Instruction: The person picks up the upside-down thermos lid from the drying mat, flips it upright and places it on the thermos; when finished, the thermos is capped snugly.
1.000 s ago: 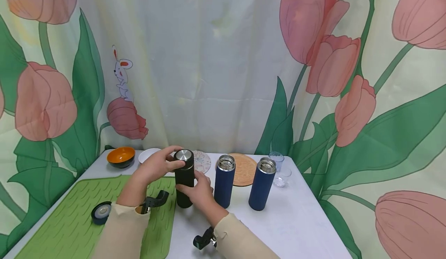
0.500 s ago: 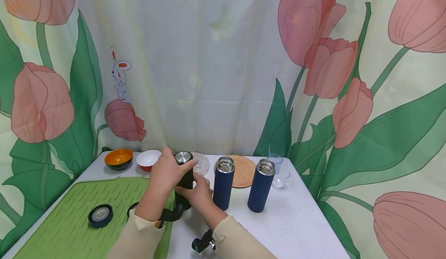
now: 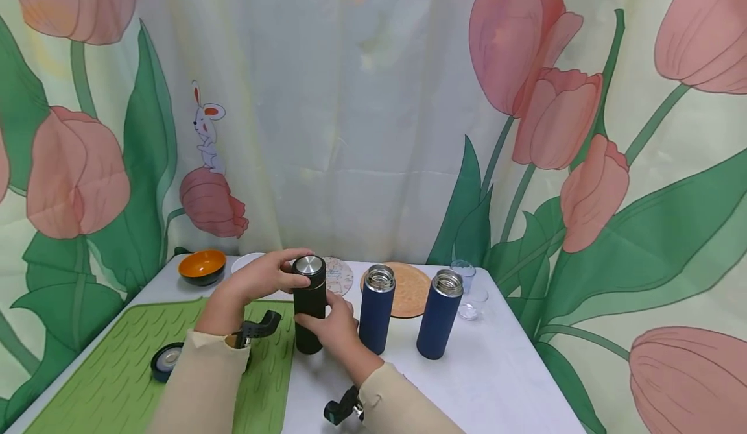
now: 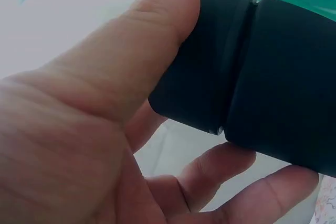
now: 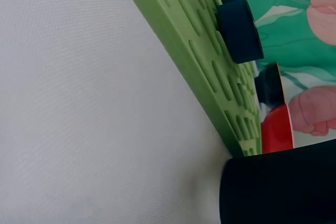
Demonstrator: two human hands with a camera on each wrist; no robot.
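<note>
Black cylindrical bottle (image 3: 308, 330): stood upright
Left hand (image 3: 265, 275): gripped its top
Right hand (image 3: 336, 325): held side toward right edge of white desk (image 3: 496, 375)

Left blue bottle (image 3: 375, 322) crowds the right hand (image 3: 335, 325). Free gap between it and right blue bottle (image 3: 438, 325); glasses (image 3: 470, 309) behind.

- Left hand (image 3: 259, 276) is up higher, bent inward at the wrist, thumb on the near side and fingers round the far side in a grip
- Right hand (image 3: 336, 327) grips too, lower down, thumb pointing left
- Left forearm (image 3: 200, 382) and right forearm (image 3: 404, 401) slant in toward each other
</note>
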